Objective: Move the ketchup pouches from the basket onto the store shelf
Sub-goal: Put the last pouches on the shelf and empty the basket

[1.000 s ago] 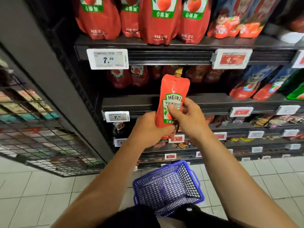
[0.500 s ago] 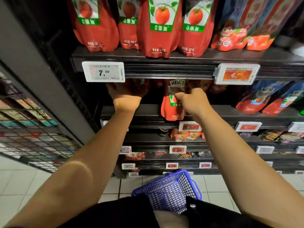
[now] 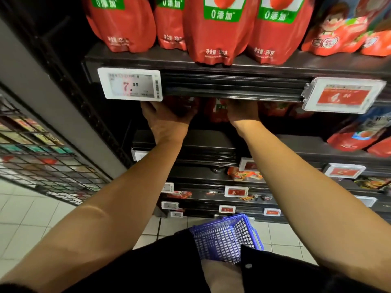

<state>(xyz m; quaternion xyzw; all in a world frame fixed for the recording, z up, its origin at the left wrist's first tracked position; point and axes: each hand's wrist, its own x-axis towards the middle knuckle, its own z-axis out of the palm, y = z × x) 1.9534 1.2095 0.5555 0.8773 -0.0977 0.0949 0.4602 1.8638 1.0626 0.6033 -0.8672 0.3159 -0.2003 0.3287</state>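
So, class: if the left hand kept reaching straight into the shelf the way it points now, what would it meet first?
Most likely the dark red pouches standing right in front of the left hand. Its fingers are hidden under the shelf edge, so it may already touch them; depth is unclear.

Ketchup pouches [image 3: 220, 30]: glossy red plastic film. Shelf edge [image 3: 232, 85]: dark, ribbed, semi-gloss. Basket [image 3: 226, 237]: blue perforated plastic. Side rack [image 3: 42, 157]: black wire. Floor [image 3: 21, 216]: smooth pale tile.
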